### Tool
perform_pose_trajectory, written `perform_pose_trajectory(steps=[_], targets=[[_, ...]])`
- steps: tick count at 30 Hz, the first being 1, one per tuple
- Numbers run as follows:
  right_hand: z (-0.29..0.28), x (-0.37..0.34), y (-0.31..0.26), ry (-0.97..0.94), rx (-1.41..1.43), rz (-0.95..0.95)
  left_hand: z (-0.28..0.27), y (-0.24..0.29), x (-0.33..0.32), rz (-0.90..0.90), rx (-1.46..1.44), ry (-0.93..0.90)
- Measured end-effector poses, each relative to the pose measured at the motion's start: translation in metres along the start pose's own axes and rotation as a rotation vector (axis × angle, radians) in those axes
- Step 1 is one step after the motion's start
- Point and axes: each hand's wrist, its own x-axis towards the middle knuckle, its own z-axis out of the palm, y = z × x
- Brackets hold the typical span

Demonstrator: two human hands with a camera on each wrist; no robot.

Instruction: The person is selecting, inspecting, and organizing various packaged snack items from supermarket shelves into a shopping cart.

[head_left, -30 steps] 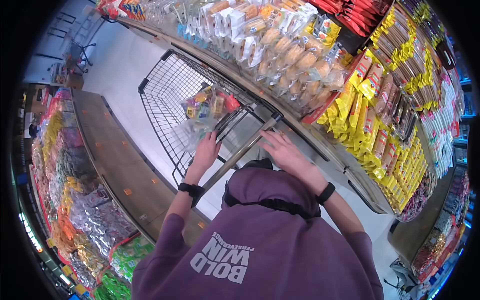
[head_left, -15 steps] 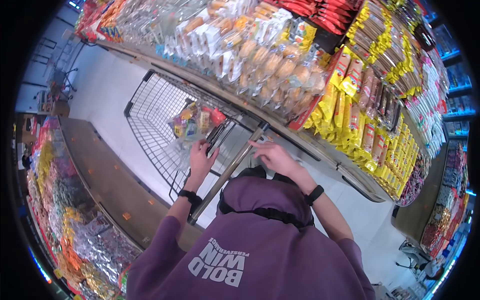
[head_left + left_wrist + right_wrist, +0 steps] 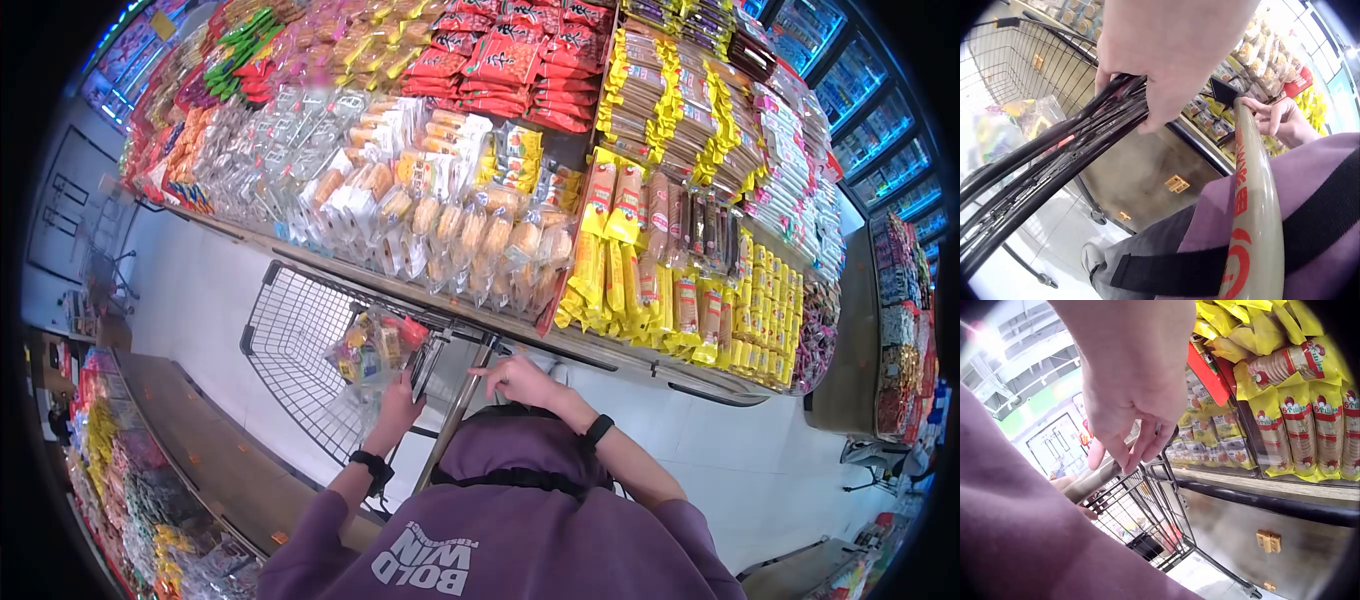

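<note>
A wire shopping cart [image 3: 300, 340] stands in front of me, with colourful packaged snacks [image 3: 375, 345] in its basket. My left hand [image 3: 398, 405] grips the black folded bars [image 3: 1054, 150] at the cart's rear, fingers curled over them in the left wrist view. At the far end of the cart's handle [image 3: 1254, 206], which bears red lettering, my right hand [image 3: 525, 383] rests lightly. Its fingertips touch the bar and its fingers are loosely bent, as the right wrist view shows [image 3: 1132, 434].
A display stand of packaged snacks runs along the cart's right side, with wrapped pastries [image 3: 470, 240], red bags [image 3: 505, 55] and yellow packets [image 3: 640, 290]. A second stand [image 3: 200, 430] lies to the left. Pale floor [image 3: 190, 290] stretches ahead between them.
The head view has tilted up, showing more of the display. My left hand has moved from hovering loosely at the rear bars to gripping them. The right hand's fingers have bent more at the handle.
</note>
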Motion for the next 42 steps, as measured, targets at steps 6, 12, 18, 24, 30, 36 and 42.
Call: perform_pose_trajectory(steps=[6,12,18,24,30,36,42], targets=[[-0.007,0.007,-0.011,-0.062,-0.046,0.045,0.001,-0.001,-0.001,-0.058,0.030,0.054],[-0.012,0.026,-0.002,-0.163,0.051,0.035,-0.005,0.000,-0.001,0.043,0.126,0.127],[-0.003,0.049,0.020,-0.194,0.323,0.126,-0.011,-0.006,0.002,0.014,0.093,0.163],[-0.001,0.061,0.016,-0.235,0.356,0.118,-0.027,-0.013,0.008,-0.026,0.119,0.093],[0.012,0.068,0.018,-0.248,0.257,-0.041,-0.040,-0.026,0.015,-0.070,0.111,0.053],[0.005,0.046,-0.025,-0.119,0.288,-0.068,-0.051,-0.040,0.018,-0.022,0.150,0.067],[-0.164,0.077,-0.159,-0.063,0.382,-0.233,-0.063,-0.052,0.022,-0.034,0.121,0.030]])
